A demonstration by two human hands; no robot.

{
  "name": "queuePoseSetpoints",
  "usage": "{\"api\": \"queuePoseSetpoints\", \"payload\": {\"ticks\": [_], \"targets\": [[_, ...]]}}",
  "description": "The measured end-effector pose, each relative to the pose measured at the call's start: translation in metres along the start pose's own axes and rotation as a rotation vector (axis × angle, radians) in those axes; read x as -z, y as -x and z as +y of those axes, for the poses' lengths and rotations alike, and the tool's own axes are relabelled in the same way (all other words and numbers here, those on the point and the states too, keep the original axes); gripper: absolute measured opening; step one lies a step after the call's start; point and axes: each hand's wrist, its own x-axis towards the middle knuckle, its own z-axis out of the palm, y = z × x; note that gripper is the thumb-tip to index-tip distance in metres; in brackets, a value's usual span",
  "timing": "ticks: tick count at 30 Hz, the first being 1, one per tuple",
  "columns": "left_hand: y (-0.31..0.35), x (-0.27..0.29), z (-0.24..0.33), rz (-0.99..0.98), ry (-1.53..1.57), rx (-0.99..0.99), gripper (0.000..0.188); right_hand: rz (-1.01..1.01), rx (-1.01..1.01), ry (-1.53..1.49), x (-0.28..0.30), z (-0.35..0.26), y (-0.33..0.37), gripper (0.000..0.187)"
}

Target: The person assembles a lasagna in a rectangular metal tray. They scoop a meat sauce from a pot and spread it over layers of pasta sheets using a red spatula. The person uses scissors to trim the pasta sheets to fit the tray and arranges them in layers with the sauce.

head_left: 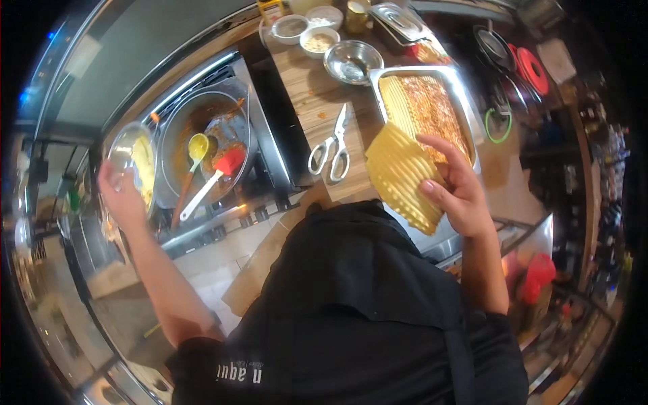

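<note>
A ridged yellow lasagna sheet is pinched in my right hand, thumb on its face, at the near side of a deep metal tray. Inside the tray, another lasagna sheet lies along the left, beside a reddish, crumbly-looking sauce layer. At the far left, my left hand is against the near left side of a clear bowl with pale yellow pieces in it. Its fingers are blurred, so I cannot make out whether they grip the bowl.
A wide sauce-smeared pot on the stove holds a yellow ladle and a red-headed spatula. White-handled scissors lie on the wooden worktop. Behind them stand a metal bowl and several small bowls.
</note>
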Motion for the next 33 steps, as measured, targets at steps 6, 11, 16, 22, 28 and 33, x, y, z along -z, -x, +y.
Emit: {"api": "queuePoseSetpoints", "payload": {"ticks": [6,11,16,22,28,33], "targets": [[0.149,-0.119,0.191,-1.268,0.998,0.480,0.041,-0.100,0.044,-0.041,-0.030,-0.001,-0.004,0.077],[0.177,-0.167,0.247,-1.538,0.924,0.491,0.047,0.020,0.022,-0.080,-0.036,0.012,0.013,0.076],[0.194,-0.201,0.310,-1.206,0.649,-0.344,0.028,0.213,0.067,-0.286,-0.007,0.036,0.026,0.069],[0.220,-0.247,0.390,-1.128,0.655,-0.607,0.019,0.225,0.063,-0.400,0.078,0.075,0.040,0.047],[0.230,-0.283,0.472,-1.367,0.709,-0.411,0.019,0.087,0.293,-0.402,0.158,0.083,0.044,0.046],[0.236,-0.303,0.513,-1.175,0.678,-0.848,0.021,-0.035,0.207,-0.437,0.205,0.087,0.034,0.049]]}}
